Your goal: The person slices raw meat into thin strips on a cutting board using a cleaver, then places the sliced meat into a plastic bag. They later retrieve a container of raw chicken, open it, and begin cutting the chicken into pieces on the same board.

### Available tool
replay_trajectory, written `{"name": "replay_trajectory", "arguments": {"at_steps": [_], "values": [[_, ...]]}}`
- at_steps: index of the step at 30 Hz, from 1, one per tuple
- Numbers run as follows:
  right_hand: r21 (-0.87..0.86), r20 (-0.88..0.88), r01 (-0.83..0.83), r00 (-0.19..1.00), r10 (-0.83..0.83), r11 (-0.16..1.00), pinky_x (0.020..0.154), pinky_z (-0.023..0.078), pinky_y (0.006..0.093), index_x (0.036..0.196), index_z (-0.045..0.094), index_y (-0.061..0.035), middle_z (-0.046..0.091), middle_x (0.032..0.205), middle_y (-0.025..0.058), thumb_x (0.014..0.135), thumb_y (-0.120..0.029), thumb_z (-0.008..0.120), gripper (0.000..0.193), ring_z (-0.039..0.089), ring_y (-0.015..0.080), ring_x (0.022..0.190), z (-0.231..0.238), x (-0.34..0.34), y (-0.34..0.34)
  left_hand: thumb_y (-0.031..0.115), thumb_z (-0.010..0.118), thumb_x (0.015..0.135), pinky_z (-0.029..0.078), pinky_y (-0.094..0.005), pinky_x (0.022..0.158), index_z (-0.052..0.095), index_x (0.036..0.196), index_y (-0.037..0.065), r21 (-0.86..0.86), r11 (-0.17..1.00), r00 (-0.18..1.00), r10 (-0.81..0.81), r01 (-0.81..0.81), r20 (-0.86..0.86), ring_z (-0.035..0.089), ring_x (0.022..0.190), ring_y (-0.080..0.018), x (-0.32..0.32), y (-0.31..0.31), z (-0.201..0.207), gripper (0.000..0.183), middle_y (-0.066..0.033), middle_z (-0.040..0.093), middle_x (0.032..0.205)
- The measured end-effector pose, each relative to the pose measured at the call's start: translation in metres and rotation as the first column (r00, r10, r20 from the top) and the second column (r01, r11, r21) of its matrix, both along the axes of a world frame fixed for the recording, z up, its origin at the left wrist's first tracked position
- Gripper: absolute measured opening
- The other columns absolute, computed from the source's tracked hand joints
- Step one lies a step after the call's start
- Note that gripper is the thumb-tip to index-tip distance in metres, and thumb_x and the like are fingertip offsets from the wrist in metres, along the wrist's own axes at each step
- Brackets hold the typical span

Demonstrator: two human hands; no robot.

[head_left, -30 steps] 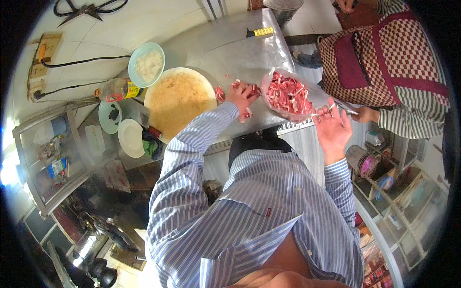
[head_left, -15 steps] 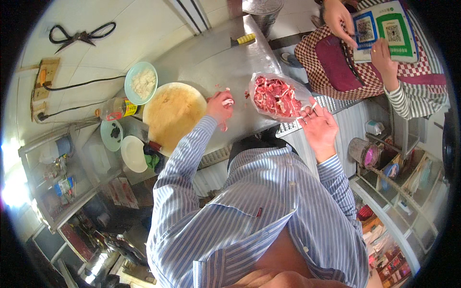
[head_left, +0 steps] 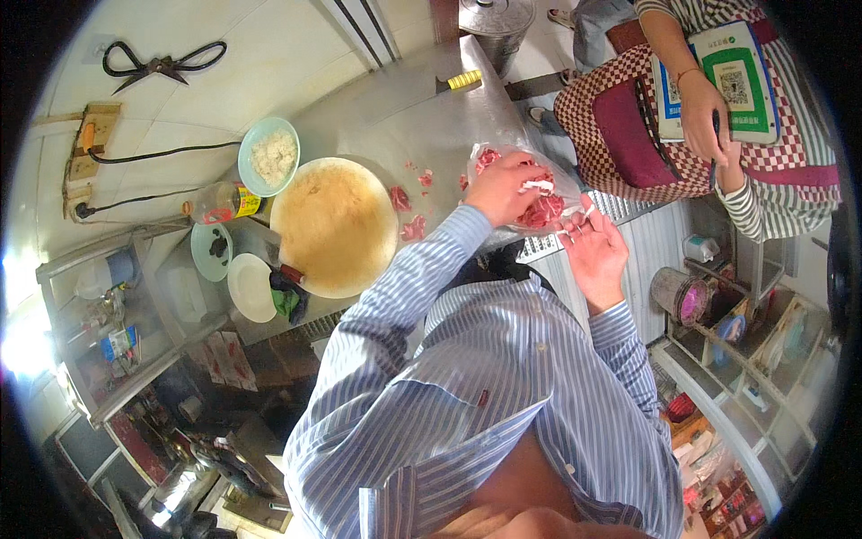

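Your left hand point(head_left: 501, 187) dug into clear plastic bag of raw meat slices point(head_left: 539, 199) at steel table point(head_left: 395, 117) edge, fingers closed on meat. Your right hand point(head_left: 594, 250) gripped bag rim, fingers half-curled. Meat looked soft, wet, slippery; film thin, floppy. Best hold: bunched rim, palm supporting underneath. Scraps point(head_left: 406, 211) lay beside round chopping block point(head_left: 334, 226).

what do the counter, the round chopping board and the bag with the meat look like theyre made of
Counter: likely stainless steel, grey with a dull sheen. Round chopping board: probably wood, matte yellow-brown, worn-looking. Bag: thin clear plastic, crinkled, the red meat showing through; the left hand is on it.
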State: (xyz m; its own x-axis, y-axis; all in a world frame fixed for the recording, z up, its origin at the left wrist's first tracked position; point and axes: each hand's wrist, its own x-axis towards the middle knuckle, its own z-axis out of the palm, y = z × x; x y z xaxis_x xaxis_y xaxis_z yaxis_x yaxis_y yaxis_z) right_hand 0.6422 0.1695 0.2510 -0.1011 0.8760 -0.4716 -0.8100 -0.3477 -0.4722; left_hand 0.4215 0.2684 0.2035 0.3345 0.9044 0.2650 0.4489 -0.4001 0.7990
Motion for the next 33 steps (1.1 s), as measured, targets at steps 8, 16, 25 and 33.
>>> {"name": "replay_trajectory", "arguments": {"at_steps": [8,16,25,33], "values": [[0.009,-0.198,0.061,0.978,-0.058,0.998,0.12,0.031,0.0508,0.131,0.053,0.0057,0.059,0.105,0.01,0.095,-0.048,0.058,0.065,0.054,0.0283,0.107,0.051,0.006,-0.018,0.008,0.062,0.092,0.054,-0.041,0.097,0.064,0.13,0.006,-0.238,0.851,0.879,0.477,-0.468,-0.024,0.067,0.113,-0.0334,-0.113,0.063,-0.11,0.038,-0.019,0.067,0.127],[0.106,0.244,0.087,0.963,-0.111,0.991,0.117,0.032,0.0506,0.134,0.051,0.0045,0.062,0.12,0.0113,0.094,-0.064,0.054,0.08,0.056,0.0265,0.11,0.149,0.013,-0.034,0.029,0.053,0.102,0.031,-0.0436,0.124,0.04,0.154,0.002,-0.122,0.963,0.802,-0.268,0.241,-0.533,0.036,0.151,-0.0334,0.003,0.134,-0.204,0.06,-0.0168,0.039,0.162],[0.109,0.303,0.109,0.943,-0.137,0.988,0.114,0.036,0.049,0.137,0.05,0.0082,0.062,0.119,0.0128,0.092,-0.063,0.056,0.084,0.056,0.0283,0.115,0.147,0.038,-0.063,0.022,0.059,0.095,0.034,-0.0425,0.124,0.051,0.143,0.008,-0.007,0.82,0.545,-0.387,0.573,-0.744,0.04,0.148,-0.0288,-0.148,-0.049,-0.206,0.051,-0.0102,0.045,0.158],[0.219,0.064,0.107,0.99,-0.123,0.97,0.122,0.027,0.052,0.14,0.043,0.0091,0.056,0.128,0.0154,0.09,-0.058,0.065,0.086,0.051,0.0321,0.121,0.145,0.023,-0.028,0.028,0.062,0.094,0.048,-0.0445,0.102,0.07,0.107,0.008,0.152,0.983,0.856,-0.011,0.104,-0.517,0.057,0.12,-0.0286,-0.146,-0.009,-0.159,0.025,-0.0074,0.062,0.125]]}}
